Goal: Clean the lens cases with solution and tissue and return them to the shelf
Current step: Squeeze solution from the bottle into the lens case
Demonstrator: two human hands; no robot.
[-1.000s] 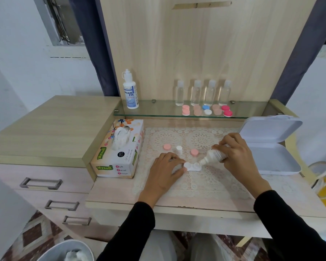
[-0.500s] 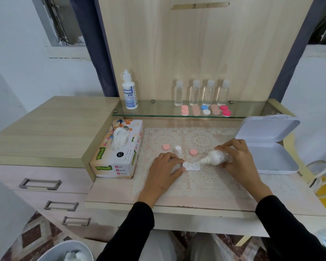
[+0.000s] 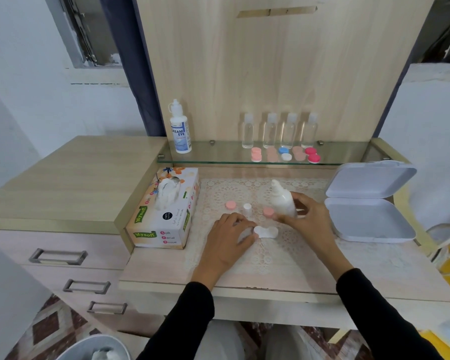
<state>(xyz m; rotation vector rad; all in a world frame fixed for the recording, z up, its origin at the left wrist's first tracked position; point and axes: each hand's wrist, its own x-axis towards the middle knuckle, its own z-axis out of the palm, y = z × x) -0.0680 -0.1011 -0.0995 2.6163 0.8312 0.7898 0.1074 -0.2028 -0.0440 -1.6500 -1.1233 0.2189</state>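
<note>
An open white lens case [image 3: 266,232] lies on the lace mat [image 3: 283,253]. My left hand [image 3: 227,240] rests on the mat and its fingertips hold the case's left end. My right hand [image 3: 305,220] grips a white solution bottle [image 3: 282,198], held upright with its nozzle up, behind the case. Two pink caps [image 3: 230,205] [image 3: 268,211] and the bottle's small white cap [image 3: 247,208] sit on the mat behind my hands. Several other lens cases [image 3: 286,154] sit on the glass shelf [image 3: 218,157].
A tissue box [image 3: 164,216] stands left of the mat. An open white clamshell box [image 3: 369,219] lies to the right. On the shelf stand a Dream Eye bottle [image 3: 179,128] and several clear small bottles [image 3: 270,131]. A bin [image 3: 94,349] stands below left.
My right hand has lifted the bottle off the case and turned it from tipped toward the case to upright. My left hand has stayed on the case.
</note>
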